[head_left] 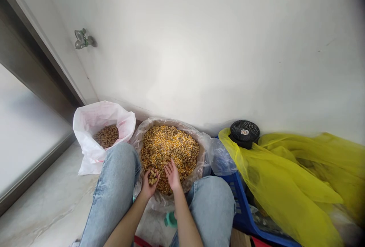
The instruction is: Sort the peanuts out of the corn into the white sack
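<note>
Between my knees stands a clear plastic bag (pixel 203 148) full of yellow corn kernels (pixel 182 140) mixed with peanuts in their shells. My left hand (pixel 150 182) is cupped palm up over the near left part of the mix and holds several peanuts (pixel 153 176). Beside it my right hand (pixel 172 174) has its fingers spread at the surface of the mix, with nothing seen held in it. To the left, a white plastic bag (pixel 88 125) holds more peanuts (pixel 107 136).
A black fan (pixel 244 133) sits on yellow netting (pixel 279 178) at the right, over a blue crate (pixel 242 209). A faucet (pixel 85 39) juts from the white wall (pixel 185 49). Something green (pixel 170 219) lies on the floor below the corn bag.
</note>
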